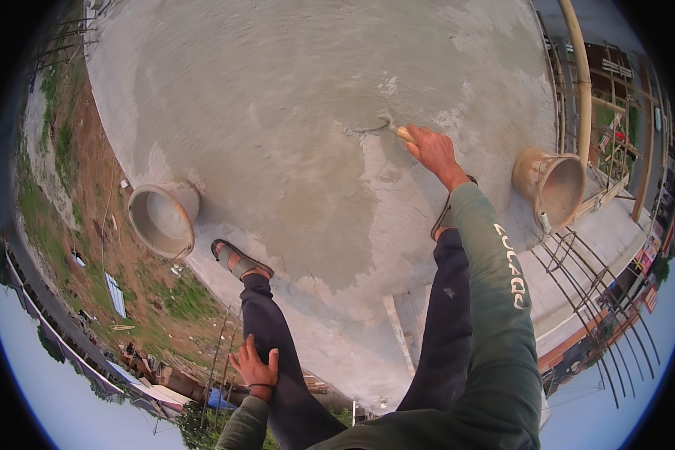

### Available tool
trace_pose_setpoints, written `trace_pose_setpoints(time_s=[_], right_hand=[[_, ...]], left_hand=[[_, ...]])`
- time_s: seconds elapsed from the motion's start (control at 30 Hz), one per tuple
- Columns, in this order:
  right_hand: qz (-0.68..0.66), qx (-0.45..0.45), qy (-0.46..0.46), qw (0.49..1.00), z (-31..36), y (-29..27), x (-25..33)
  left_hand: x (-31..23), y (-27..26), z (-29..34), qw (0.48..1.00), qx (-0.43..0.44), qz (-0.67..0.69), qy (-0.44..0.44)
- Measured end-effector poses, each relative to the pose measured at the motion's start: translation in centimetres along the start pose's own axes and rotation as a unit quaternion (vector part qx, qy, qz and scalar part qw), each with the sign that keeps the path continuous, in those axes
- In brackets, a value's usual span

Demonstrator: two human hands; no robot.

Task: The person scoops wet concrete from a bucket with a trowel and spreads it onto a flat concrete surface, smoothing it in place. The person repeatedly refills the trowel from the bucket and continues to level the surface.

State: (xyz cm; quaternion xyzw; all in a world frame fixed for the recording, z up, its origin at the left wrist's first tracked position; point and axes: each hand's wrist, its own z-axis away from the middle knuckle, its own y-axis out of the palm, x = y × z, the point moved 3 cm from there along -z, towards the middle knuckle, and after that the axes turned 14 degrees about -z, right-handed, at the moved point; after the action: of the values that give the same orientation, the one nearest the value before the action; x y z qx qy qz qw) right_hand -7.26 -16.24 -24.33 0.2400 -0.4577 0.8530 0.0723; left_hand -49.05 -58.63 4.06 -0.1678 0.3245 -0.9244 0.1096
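Note:
My right hand [433, 150] grips the light wooden handle of a trowel [405, 134], fingers wrapped round it. The trowel's blade lies low against wet grey cement [277, 142], and much of it blends into the cement. My left hand [256, 365] is empty and rests at my left knee, its fingers apart. Wet cement spreads before me across the slab, with a paler, rougher patch [394, 210] between my feet and the trowel.
A cement-stained bucket [144, 217] stands at the slab's left edge, another bucket [529, 176] at the right. Past the right one, bare rebar [577, 277] juts out beside a bamboo pole [580, 75]. The slab drops off on the left to grassy ground [187, 300] far below.

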Motion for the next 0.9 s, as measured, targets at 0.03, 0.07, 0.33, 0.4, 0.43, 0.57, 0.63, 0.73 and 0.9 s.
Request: trace_pose_setpoints(time_s=[0.03, 0.07, 0.33, 0.4, 0.43, 0.57, 0.63, 0.73, 0.9], right_hand=[[-0.028, -0.059, 0.002, 0.998, -1.3, -0.9, 0.4], [-0.05, -0.105, 0.023, 0.993, -3.0, -1.7, 0.7], [-0.002, -0.069, -0.045, 0.997, -7.6, -0.8, 4.2], [0.016, 0.006, -0.078, 0.997, -5.4, 0.9, 5.2], [0.032, 0.028, -0.112, 0.993, -4.5, 1.3, 5.7], [0.041, 0.012, -0.092, 0.995, -5.3, 0.1, 5.8], [-0.004, -0.13, -0.038, 0.991, -8.2, -2.2, 5.4], [-0.044, -0.204, 0.066, 0.976, -14.1, -4.1, 5.4], [-0.031, -0.029, -0.058, 0.997, -13.6, -1.3, 8.3]], left_hand=[[0.0, 0.2, 0.1, 1.0, 0.003, 0.002, 0.001], [0.0, 0.4, 0.3, 1.0, 0.009, 0.006, 0.0], [-0.5, 1.0, 0.9, 0.999, 0.023, 0.036, -0.01], [-0.4, 0.8, 0.8, 0.999, 0.024, 0.04, -0.009], [-0.4, 0.6, 0.7, 0.999, 0.017, 0.041, -0.007], [0.0, 0.5, 0.5, 0.999, 0.007, 0.05, -0.005], [0.3, 0.6, 0.7, 0.998, 0.005, 0.057, -0.006], [0.6, 0.7, 0.8, 0.998, 0.005, 0.057, -0.01], [0.8, 0.2, 0.5, 0.997, 0.022, 0.074, -0.018]])
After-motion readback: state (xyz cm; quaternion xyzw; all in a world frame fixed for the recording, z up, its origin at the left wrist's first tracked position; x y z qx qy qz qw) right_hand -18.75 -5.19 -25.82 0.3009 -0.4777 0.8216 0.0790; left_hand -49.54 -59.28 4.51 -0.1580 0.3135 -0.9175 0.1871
